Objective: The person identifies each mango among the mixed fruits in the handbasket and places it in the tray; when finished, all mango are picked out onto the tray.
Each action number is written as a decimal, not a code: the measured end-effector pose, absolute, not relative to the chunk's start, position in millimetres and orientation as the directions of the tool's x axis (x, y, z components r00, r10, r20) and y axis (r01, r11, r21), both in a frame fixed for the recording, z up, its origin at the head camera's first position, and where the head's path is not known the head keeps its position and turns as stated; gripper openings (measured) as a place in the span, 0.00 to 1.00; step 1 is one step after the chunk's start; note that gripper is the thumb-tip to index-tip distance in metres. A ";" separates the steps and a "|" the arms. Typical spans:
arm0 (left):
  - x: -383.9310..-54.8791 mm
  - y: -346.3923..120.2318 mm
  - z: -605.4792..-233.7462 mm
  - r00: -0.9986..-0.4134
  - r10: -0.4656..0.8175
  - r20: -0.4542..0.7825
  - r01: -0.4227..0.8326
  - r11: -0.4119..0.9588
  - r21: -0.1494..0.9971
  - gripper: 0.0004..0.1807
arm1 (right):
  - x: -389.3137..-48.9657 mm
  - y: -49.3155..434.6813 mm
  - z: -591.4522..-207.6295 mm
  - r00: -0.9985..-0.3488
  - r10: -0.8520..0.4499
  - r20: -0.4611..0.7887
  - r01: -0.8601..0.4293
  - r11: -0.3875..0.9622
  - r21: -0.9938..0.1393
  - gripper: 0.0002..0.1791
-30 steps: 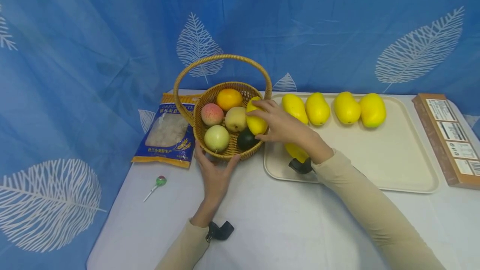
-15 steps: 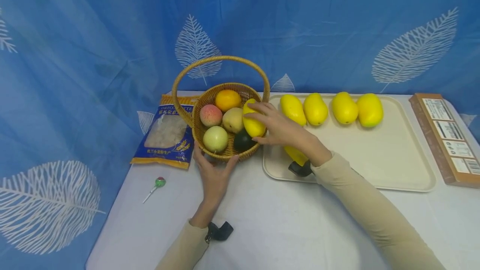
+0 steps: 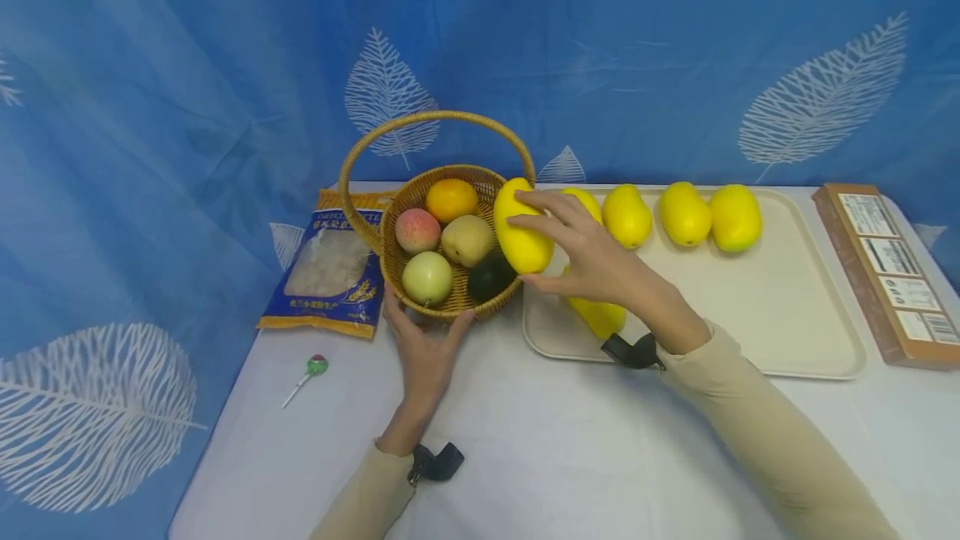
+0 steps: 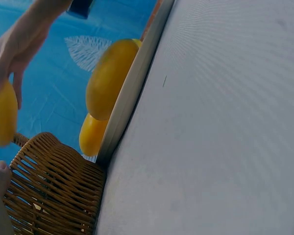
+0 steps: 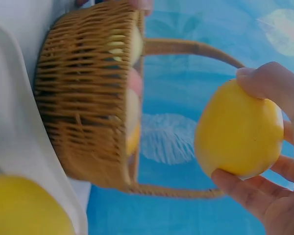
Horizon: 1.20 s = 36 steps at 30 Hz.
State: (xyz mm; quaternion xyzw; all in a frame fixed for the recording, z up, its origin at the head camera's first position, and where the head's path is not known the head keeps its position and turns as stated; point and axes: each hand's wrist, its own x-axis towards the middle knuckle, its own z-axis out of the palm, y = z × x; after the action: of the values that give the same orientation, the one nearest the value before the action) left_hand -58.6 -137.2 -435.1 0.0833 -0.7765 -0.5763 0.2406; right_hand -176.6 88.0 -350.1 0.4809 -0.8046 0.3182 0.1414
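My right hand (image 3: 600, 257) holds a yellow mango (image 3: 521, 250) between thumb and fingertips over the right rim of the wicker basket (image 3: 390, 273). In the right wrist view this mango (image 5: 237, 132) is raised above the rim, beside the arched handle (image 5: 186, 47). My left hand (image 3: 426, 357) grips the front of the basket from below, thumb and fingers spread, with one fingertip at the rim in the left wrist view. Inside the basket lie an orange (image 3: 452, 200), a peach (image 3: 417, 230), a pear (image 3: 468, 240), a pale green round fruit (image 3: 427, 278) and a dark green avocado (image 3: 491, 277).
Right of the basket, a cream tray (image 3: 787, 323) bears several more mangoes (image 3: 685, 215), one (image 3: 600, 317) partly under my right wrist. A brown box (image 3: 888, 273) stands beyond it. On the left are a blue food bag (image 3: 322, 273) and a lollipop (image 3: 317, 365).
My right hand has lifted the mango up from among the basket's fruit and drawn it slightly right, over the rim. The left hand stays at the basket's front.
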 end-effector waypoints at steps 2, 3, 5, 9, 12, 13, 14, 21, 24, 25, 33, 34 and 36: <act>-58.5 -137.4 -435.1 -0.869 -0.404 0.285 0.155 0.324 0.933 0.62 | -172.6 99.8 -345.9 -0.491 -0.653 0.577 -0.870 0.330 -0.367 0.39; -58.4 -137.5 -435.0 -0.869 -0.403 0.287 0.157 0.324 0.933 0.62 | -170.9 106.4 -344.4 -0.488 -0.634 0.600 -0.872 0.329 -0.362 0.39; -58.5 -137.6 -435.3 -0.870 -0.400 0.289 0.159 0.326 0.932 0.62 | -167.6 121.4 -342.4 -0.495 -0.603 0.626 -0.869 0.340 -0.359 0.37; -58.5 -137.6 -435.2 -0.874 -0.404 0.269 0.145 0.312 0.939 0.62 | -161.3 154.3 -347.0 -0.523 -0.541 0.659 -0.849 0.402 -0.344 0.34; -58.3 -137.3 -434.5 -0.878 -0.407 0.253 0.132 0.302 0.944 0.63 | -157.1 178.6 -357.5 -0.558 -0.501 0.661 -0.821 0.448 -0.354 0.37; -58.2 -137.2 -434.1 -0.878 -0.408 0.250 0.129 0.300 0.945 0.63 | -155.9 186.0 -362.5 -0.570 -0.490 0.660 -0.812 0.458 -0.361 0.38; -58.1 -137.0 -433.7 -0.879 -0.408 0.248 0.127 0.302 0.945 0.63 | -154.4 193.0 -368.0 -0.585 -0.480 0.653 -0.800 0.472 -0.370 0.38; -57.7 -135.9 -432.2 -0.877 -0.406 0.257 0.139 0.297 0.945 0.62 | -141.7 228.6 -413.5 -0.676 -0.482 0.557 -0.731 0.528 -0.431 0.39; -58.4 -137.0 -433.0 -0.873 -0.406 0.271 0.154 0.299 0.942 0.62 | -139.2 234.5 -429.4 -0.697 -0.496 0.518 -0.715 0.528 -0.458 0.36; -58.7 -137.4 -433.7 -0.871 -0.405 0.277 0.159 0.301 0.940 0.62 | -138.6 235.6 -433.6 -0.704 -0.501 0.504 -0.710 0.530 -0.464 0.35; -60.3 -138.2 -437.3 -0.868 -0.392 0.304 0.194 0.295 0.936 0.62 | -135.9 236.9 -447.3 -0.746 -0.506 0.434 -0.666 0.559 -0.494 0.42; -60.3 -138.2 -437.4 -0.867 -0.389 0.310 0.198 0.302 0.933 0.62 | -135.5 237.1 -447.6 -0.750 -0.509 0.423 -0.661 0.561 -0.498 0.42; -60.4 -137.8 -437.2 -0.864 -0.385 0.326 0.206 0.320 0.925 0.62 | -134.6 237.4 -448.1 -0.759 -0.514 0.401 -0.651 0.567 -0.505 0.42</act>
State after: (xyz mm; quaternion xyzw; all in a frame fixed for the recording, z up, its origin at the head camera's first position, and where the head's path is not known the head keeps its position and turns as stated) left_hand -60.4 -137.8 -437.2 0.0579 -0.7713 -0.5804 0.2546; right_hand -134.6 237.4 -448.1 0.3311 -0.8790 0.3268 0.1048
